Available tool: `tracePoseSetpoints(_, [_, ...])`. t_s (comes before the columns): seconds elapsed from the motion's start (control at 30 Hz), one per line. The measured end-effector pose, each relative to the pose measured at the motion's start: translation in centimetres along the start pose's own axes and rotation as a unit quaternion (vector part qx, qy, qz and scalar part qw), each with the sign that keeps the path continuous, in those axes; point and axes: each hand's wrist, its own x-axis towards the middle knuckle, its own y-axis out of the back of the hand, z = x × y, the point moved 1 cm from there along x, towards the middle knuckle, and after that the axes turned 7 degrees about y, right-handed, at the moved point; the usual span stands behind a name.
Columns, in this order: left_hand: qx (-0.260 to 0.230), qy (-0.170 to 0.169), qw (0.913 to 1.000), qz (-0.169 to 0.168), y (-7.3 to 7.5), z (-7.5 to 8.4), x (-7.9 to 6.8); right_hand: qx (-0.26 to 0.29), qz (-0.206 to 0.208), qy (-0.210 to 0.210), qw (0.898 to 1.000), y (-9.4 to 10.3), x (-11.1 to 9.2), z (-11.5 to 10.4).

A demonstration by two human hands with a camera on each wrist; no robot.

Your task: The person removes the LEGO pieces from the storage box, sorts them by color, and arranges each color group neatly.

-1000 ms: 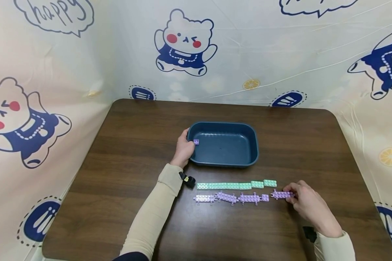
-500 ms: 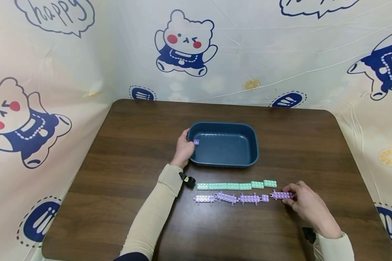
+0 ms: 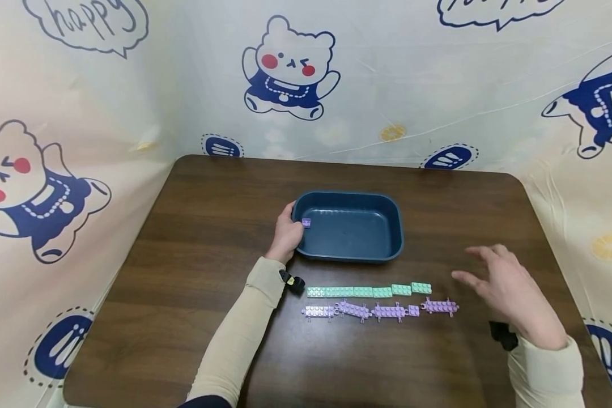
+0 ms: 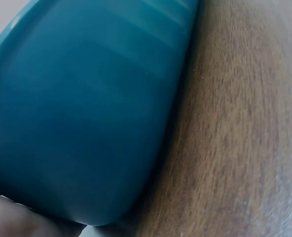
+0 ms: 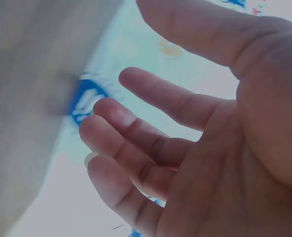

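My left hand (image 3: pixel 285 233) grips the left end of a dark blue plastic basin (image 3: pixel 352 226), its thumb over the rim. A small purple piece (image 3: pixel 306 223) shows just by that thumb, inside the basin. Seen from the left wrist, the basin's outer wall (image 4: pixel 87 108) fills much of the view. My right hand (image 3: pixel 515 289) is raised at the right with fingers spread, and the right wrist view shows its palm (image 5: pixel 210 163) holding nothing. Left of it on the table lie a row of mint-green building bricks (image 3: pixel 363 292) and, nearer me, a row of purple bricks (image 3: pixel 390 311) with small side pegs.
Everything stands on a dark brown wooden table (image 3: pixel 209 226) with rounded corners. A printed cloth (image 3: pixel 387 73) with bear drawings hangs behind and along both sides. The purple row's rightmost piece (image 3: pixel 440 306) sits slightly apart from the others.
My right hand has let go of the rightmost purple brick and lifted away, up and to the right, its fingers opening. My left hand and the basin have stayed in place.
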Motion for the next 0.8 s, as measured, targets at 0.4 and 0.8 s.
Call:
tracePoseSetpoints(0.4, [-0.009,-0.003,1.0000,0.000,0.2,-0.2,0.0,0.026,-0.001,0.108,0.994,0.3,9.6,-9.3])
tracePoseSetpoints(0.8, [-0.009,-0.003,0.9999,-0.002,0.3,0.0,0.1,-0.019,-0.050,0.184,0.982,-5.8,17.6,-15.3])
